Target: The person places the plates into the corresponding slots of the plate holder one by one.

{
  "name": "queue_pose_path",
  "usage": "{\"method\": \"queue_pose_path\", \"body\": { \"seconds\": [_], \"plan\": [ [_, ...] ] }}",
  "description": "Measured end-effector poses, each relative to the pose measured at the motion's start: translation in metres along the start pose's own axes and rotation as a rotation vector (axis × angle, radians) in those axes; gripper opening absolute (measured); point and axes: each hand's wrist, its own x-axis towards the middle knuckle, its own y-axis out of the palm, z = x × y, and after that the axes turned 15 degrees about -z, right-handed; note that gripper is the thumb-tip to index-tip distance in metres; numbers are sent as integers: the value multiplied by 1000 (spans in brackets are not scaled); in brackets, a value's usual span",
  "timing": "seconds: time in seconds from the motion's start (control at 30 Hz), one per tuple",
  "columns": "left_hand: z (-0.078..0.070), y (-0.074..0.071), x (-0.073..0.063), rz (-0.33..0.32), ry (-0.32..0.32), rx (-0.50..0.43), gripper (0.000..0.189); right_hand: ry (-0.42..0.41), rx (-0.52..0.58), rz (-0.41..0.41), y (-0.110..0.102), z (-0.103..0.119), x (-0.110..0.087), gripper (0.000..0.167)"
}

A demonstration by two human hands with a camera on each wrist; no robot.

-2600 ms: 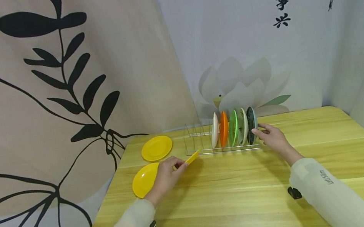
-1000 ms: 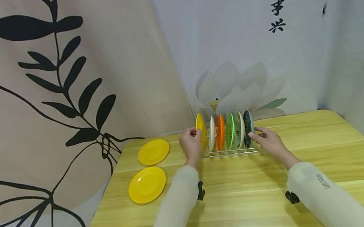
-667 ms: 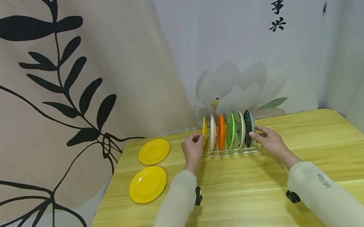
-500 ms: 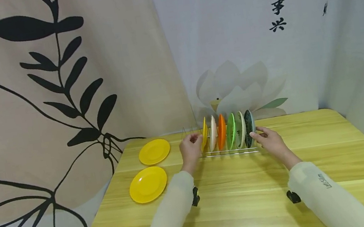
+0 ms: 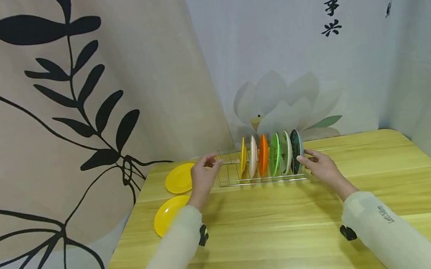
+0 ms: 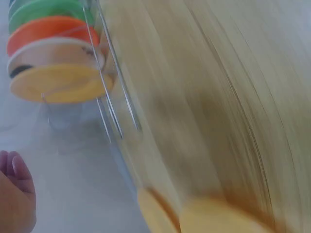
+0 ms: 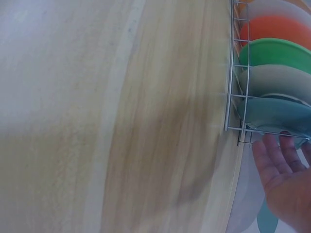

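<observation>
A wire dish rack (image 5: pixel 263 181) stands at the back of the table, with several plates upright in it. From left to right these include a yellow plate (image 5: pixel 242 157), a white plate (image 5: pixel 252 157), an orange plate (image 5: pixel 263 155), a green plate (image 5: pixel 274 156) and a dark patterned plate (image 5: pixel 296 153). My left hand (image 5: pixel 203 177), holding nothing, hovers left of the rack with loosely curled fingers. At the rack's right end, my right hand (image 5: pixel 321 168) holds the end wire, thumb beside the dark plate; its fingertips overlap that wire in the right wrist view.
Two more yellow plates lie flat at the table's left: a back plate (image 5: pixel 178 179) and a front plate (image 5: pixel 167 214), both partly behind the left hand and arm. A printed curtain (image 5: pixel 165 68) hangs behind the wooden table (image 5: pixel 279 236).
My left hand carried a yellow plate to the rack, stood it left of the white one, let go and moved back left. The right hand has stayed at the rack's end.
</observation>
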Motion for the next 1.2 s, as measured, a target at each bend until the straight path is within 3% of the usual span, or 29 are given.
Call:
{"method": "queue_pose_path", "body": {
  "seconds": [0.3,0.57,0.73,0.97,1.2],
  "plan": [
    [14,-68,7,105,-1,148,37,1,4,10,1,-3,2,76],
    [34,-139,-12,149,-62,297,44,-12,-7,26,1,-2,2,76],
    [51,-175,-23,172,-74,371,49,-28,-8,27,-2,0,1,78],
    [73,-209,-33,229,-52,440,51,-43,-15,20,-3,-2,3,77],
    [93,-227,-43,309,-57,480,54,-52,-22,19,-2,-3,3,77]
  ]
}}
